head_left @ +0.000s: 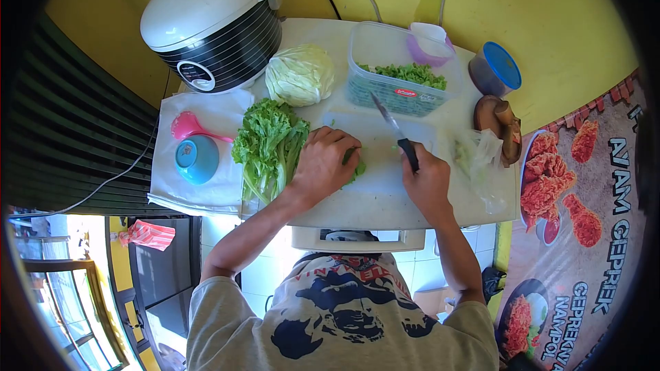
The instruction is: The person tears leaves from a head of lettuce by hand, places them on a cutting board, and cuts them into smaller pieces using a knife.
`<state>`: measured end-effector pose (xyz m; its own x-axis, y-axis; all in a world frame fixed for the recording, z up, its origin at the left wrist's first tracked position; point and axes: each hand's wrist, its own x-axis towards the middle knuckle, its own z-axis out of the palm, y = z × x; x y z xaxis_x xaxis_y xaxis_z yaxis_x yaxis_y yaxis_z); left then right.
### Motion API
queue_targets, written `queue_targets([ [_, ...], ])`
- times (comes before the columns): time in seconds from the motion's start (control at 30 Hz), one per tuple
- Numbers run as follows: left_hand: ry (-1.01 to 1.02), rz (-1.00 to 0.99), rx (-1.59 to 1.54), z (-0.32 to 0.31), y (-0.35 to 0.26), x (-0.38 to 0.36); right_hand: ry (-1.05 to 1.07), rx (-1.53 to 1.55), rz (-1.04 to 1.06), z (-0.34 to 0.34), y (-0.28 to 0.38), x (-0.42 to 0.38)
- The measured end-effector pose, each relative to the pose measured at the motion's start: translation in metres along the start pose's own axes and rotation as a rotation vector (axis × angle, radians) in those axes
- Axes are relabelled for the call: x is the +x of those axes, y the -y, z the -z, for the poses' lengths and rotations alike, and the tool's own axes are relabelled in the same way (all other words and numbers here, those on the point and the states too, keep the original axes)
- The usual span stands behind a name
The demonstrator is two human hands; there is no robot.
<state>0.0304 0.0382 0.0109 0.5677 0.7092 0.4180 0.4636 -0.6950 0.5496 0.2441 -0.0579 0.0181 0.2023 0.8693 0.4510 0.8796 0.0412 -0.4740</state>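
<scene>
My left hand (326,166) has its fingers curled over a green lettuce leaf (359,169) on a pale cutting board (378,185); most of the leaf is hidden beneath the hand. In my right hand (427,184) is a knife (408,151), gripped by its black handle. Its blade points up and away to the left, apart from the leaf. A bunch of leafy lettuce (271,144) lies just left of my left hand. Beyond the board, a clear plastic container (371,99) holds more green lettuce (412,75).
A cabbage (300,74) sits beside a rice cooker (220,34) at the back left. On the left are a blue bowl (197,159) and a pink ladle (189,126). A blue-lidded tub (496,69), a brown mortar (489,113) and a plastic bag (485,165) are on the right.
</scene>
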Motion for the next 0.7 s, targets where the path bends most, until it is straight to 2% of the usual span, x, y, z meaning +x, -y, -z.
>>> queue_targets([
  [0.1, 0.004, -0.019, -0.038, 0.001, -0.002, 0.006, -0.208, 0.129, -0.067, 0.033, -0.002, -0.002],
  [0.17, 0.031, -0.016, -0.052, 0.001, -0.002, 0.010, -0.270, 0.154, -0.172, 0.056, -0.015, -0.005],
  [0.27, 0.073, 0.006, -0.061, 0.001, -0.004, 0.014, -0.367, 0.052, -0.277, 0.084, -0.040, -0.011],
  [0.37, 0.119, 0.050, -0.026, 0.003, -0.005, 0.017, -0.495, 0.019, -0.275, 0.099, -0.065, -0.013],
  [0.4, 0.137, 0.066, -0.009, 0.002, -0.005, 0.018, -0.428, 0.000, -0.395, 0.110, -0.063, -0.015],
  [0.5, 0.093, 0.002, -0.020, -0.005, 0.007, 0.016, -0.439, -0.107, -0.328, 0.114, -0.075, -0.016],
  [0.57, 0.096, 0.014, -0.041, -0.005, 0.008, 0.015, -0.410, -0.091, -0.388, 0.115, -0.066, -0.016],
  [0.7, 0.160, 0.100, -0.014, 0.009, 0.000, 0.015, -0.310, 0.104, -0.437, 0.098, -0.034, -0.026],
])
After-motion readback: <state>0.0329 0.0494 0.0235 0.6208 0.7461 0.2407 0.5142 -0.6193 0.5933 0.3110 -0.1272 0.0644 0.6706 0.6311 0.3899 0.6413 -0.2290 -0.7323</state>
